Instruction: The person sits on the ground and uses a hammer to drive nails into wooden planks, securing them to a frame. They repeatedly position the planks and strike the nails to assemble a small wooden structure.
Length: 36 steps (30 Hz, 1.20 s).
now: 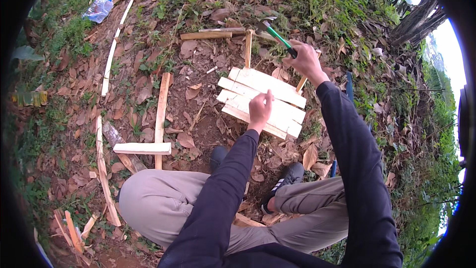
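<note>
1. Pale wooden slats, laid side by side as a small panel, are seen on bare earth strewn with dry leaves, just ahead of the person's feet.
2. The left hand is rested on the middle of the panel, its fingers drawn narrowly together as if something small were pinched against the wood; what is pinched cannot be told.
3. The right hand is raised beyond the far right corner of the panel, its fingers wrapped tightly round the green handle of a hammer.
4. The hammer's dark head is pointed up and to the left, well clear of the slats.
5. A narrow stick is seen standing out from the panel's far edge, and a short timber piece is laid across the ground just beyond it.
6. To the left, a long slat is crossed by a shorter board.
7. Further left, thin strips are lined up on the soil, and a crumpled plastic bottle is left near the grass.
</note>
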Tool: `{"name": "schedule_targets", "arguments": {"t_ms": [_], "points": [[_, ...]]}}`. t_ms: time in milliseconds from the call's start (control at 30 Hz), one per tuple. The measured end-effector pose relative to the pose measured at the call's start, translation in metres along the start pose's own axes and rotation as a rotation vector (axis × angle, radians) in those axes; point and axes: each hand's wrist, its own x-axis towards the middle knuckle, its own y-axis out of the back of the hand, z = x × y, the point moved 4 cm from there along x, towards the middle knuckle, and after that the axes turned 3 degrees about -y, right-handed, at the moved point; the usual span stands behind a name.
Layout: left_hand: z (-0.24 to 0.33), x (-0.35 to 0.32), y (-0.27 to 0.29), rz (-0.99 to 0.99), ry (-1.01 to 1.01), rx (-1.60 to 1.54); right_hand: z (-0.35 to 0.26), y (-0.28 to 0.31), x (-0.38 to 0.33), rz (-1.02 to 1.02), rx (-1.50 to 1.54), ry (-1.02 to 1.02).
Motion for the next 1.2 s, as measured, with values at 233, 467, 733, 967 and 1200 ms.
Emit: {"name": "schedule_targets", "arguments": {"t_ms": [233,467,733,967,1200], "points": [[-0.044,0.045,0.159,0.739,0.347,-0.156,-0.004,0.009,-0.01,-0.07,-0.077,-0.035],[-0.107,-0.004,0.189,0.72,0.488,0.188,-0.038,0.073,-0.02,-0.095,-0.007,0.073],[-0.02,-0.041,0.07,-0.242,-0.676,0.732,-0.078,0.227,-0.053,0.024,-0.451,0.149],[-0.019,-0.008,0.027,-0.746,-0.614,1.245,-0.066,0.268,-0.067,0.02,-0.595,0.188],[0.003,0.069,0.074,-0.542,-0.526,1.335,-0.024,0.266,-0.127,-0.079,-0.507,0.082]]}}
